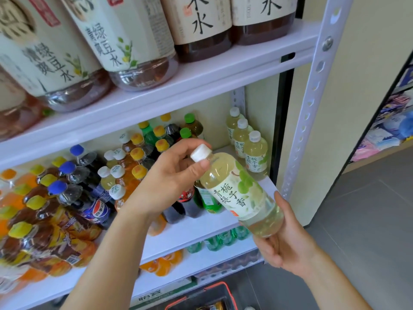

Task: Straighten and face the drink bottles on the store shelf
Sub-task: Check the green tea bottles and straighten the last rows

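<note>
Bottle (239, 193) slants, cap (201, 153) up-left, between left hand (169, 175) and right hand (288, 247).

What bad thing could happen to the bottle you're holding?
The bottle is tilted in the air, off the shelf. The left hand only pinches near its cap and the right hand cups its bottom, so it might slip and fall to the floor. Setting it down could bump the three matching bottles standing close together and tip one over.

Bright, even light; wide-angle bending at edges; left bottles (40, 211) blurred
</note>
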`<act>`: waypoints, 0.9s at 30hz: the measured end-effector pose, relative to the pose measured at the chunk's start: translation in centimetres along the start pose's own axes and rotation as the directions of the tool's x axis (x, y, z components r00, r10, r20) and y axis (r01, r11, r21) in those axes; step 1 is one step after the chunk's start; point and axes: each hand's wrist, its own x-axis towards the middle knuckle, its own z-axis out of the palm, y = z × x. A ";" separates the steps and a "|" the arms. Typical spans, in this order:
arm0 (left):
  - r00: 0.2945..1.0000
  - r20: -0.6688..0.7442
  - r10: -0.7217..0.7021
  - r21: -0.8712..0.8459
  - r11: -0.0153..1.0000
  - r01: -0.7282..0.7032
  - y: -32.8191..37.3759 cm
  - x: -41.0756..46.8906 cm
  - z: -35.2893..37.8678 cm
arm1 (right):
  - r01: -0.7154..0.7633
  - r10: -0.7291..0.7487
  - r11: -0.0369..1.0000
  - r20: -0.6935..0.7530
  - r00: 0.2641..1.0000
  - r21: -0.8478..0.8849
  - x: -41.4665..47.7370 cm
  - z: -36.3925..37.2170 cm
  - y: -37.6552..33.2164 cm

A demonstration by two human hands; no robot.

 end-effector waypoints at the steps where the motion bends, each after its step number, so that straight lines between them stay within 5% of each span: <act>1: 1.000 -0.013 0.023 0.007 1.000 -0.023 0.0 0.0 0.0 | -0.015 0.015 1.000 0.009 1.000 -0.008 0.0 0.1 -0.1; 5: 0.993 -0.082 0.086 0.074 0.994 -0.080 0.1 0.2 0.3 | 0.020 -0.022 0.999 0.051 0.998 0.031 0.1 0.3 -0.3; 9: 0.973 -0.201 0.110 0.127 0.988 -0.086 -0.1 0.6 0.4 | 0.221 -0.227 0.965 0.029 0.973 0.138 -0.1 0.6 -0.2; 13: 0.948 -0.310 0.074 0.121 0.992 -0.038 -0.4 1.1 0.6 | 0.338 -0.342 0.939 0.062 0.938 0.062 -1.0 0.7 -0.7; 21: 0.992 -0.124 0.021 0.008 1.000 -0.020 0.3 1.1 0.1 | 0.140 -0.156 0.985 0.180 0.971 0.098 -1.5 1.2 -0.2; 27: 0.980 -0.194 -0.041 -0.013 0.999 0.039 0.0 0.9 0.9 | 0.170 -0.181 0.982 0.140 0.973 0.086 -1.3 1.8 -0.2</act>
